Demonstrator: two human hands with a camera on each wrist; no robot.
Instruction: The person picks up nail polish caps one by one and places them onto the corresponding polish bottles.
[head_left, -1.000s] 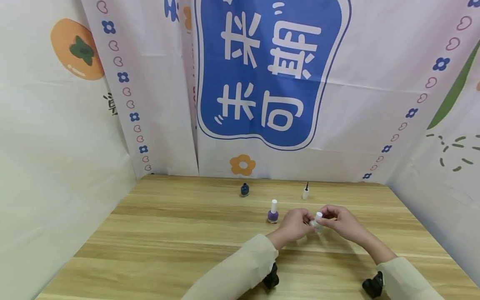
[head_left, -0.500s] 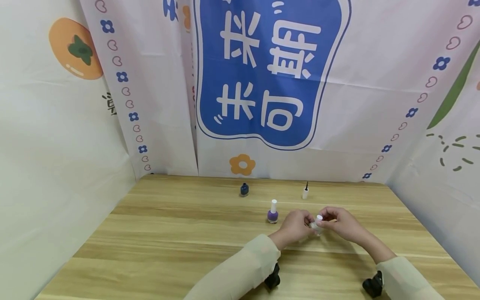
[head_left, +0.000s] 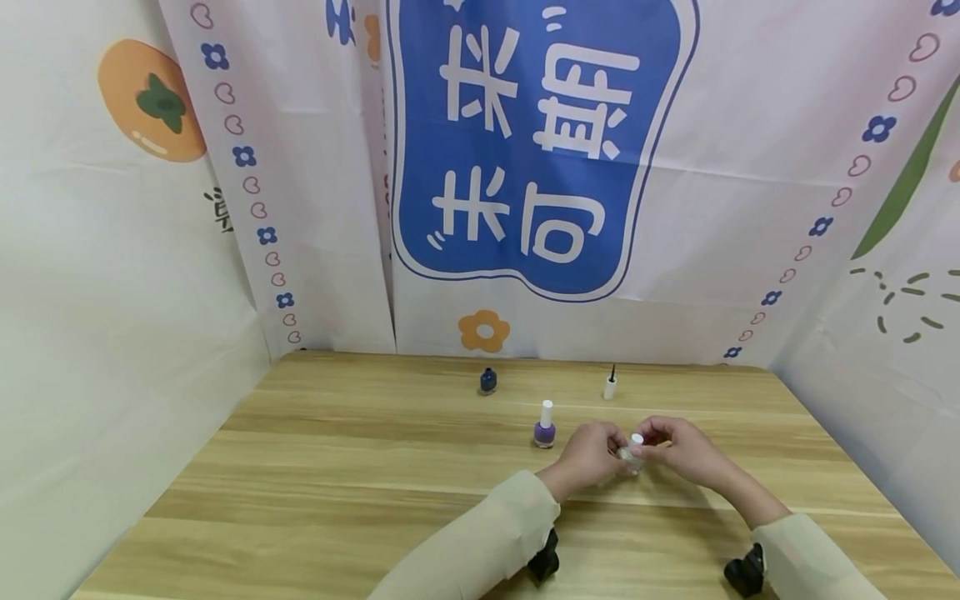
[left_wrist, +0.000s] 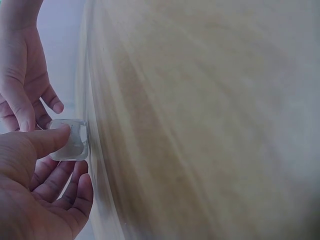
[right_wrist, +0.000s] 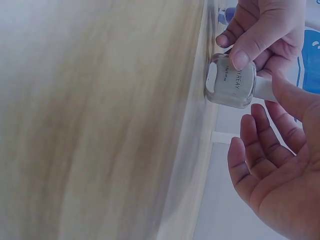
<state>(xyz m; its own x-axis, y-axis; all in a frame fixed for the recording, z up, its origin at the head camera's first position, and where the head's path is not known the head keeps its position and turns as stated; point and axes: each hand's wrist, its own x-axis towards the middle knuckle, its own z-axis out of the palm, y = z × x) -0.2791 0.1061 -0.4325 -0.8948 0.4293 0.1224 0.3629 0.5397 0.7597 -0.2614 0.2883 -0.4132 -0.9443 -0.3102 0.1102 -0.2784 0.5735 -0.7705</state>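
Observation:
Between my two hands is a small clear nail polish bottle (right_wrist: 232,82) with pale content and a white cap (head_left: 637,439). My left hand (head_left: 592,454) grips its glass body, thumb across the printed front in the right wrist view. The cap is pinched by my right hand (head_left: 684,452), whose other fingers spread loosely below it in the right wrist view. In the left wrist view the bottle (left_wrist: 76,145) sits close to the tabletop; whether it touches is unclear. Left of my hands stands a purple nail polish bottle (head_left: 544,433) with its white cap on.
Farther back stand a dark blue uncapped nail polish bottle (head_left: 488,382) and a white cap with its dark brush pointing up (head_left: 611,387). The wooden table (head_left: 337,483) meets a printed cloth backdrop (head_left: 705,275) at the back, with cloth at both sides.
The white cap between my hands sits slightly lower in the head view than a second ago. Both hands keep their hold; the other bottles stay put.

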